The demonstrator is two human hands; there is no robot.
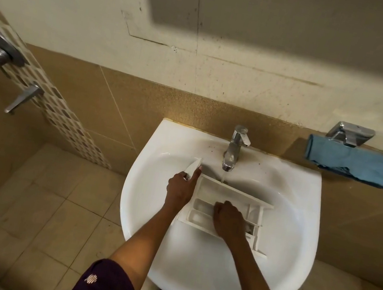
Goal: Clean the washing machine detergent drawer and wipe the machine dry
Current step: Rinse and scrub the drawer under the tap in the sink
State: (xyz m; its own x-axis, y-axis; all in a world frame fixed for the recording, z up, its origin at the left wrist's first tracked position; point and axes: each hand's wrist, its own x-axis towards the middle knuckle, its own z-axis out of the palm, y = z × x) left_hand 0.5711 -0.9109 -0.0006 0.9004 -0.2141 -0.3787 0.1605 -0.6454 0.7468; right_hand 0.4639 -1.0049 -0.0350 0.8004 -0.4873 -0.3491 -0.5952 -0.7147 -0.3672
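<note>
A white detergent drawer (224, 196) lies in the white sink (265, 273), its compartments facing up. Water runs from the chrome tap (234, 150) onto the drawer's far edge. My left hand (180, 189) grips the drawer's front panel at its left end, with the forefinger stretched along the panel. My right hand (229, 221) rests inside the drawer over the near compartments, fingers curled down onto the plastic; what lies under the fingers is hidden.
A blue cloth (358, 165) hangs from a chrome holder (349, 134) on the wall to the right of the sink. At the far left, a metal door handle (23, 98) sticks out from a tiled strip. Beige floor tiles surround the basin.
</note>
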